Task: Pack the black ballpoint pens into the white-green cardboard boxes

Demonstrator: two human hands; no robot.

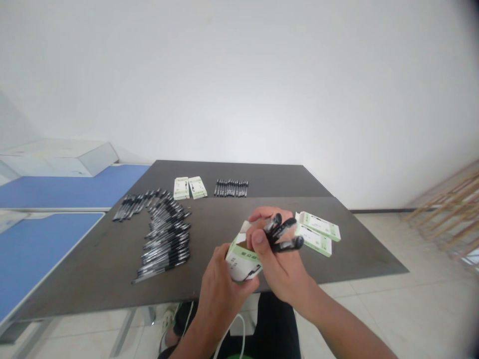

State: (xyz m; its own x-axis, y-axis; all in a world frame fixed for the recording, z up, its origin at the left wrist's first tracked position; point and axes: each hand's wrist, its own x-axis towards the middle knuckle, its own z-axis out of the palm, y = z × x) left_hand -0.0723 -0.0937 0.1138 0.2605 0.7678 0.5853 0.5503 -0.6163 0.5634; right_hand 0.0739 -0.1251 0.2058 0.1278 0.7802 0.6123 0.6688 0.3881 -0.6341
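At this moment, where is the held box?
The held box is in the left hand, in the head view's lower middle, left of the pens in the right hand.

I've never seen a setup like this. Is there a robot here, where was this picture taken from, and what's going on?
There is no robot: these are a person's own bare hands. The single picture comes from a camera worn on their head, looking forward and down. The left hand holds a white-and-green cardboard box, while the right hand, at its top, grips a few slim black pens. On the dark grey flat table lie a long spread of black-and-clear plastic pens at left, a neat row of dark pens farther back, and more white-and-green boxes, two at the back and two at right.
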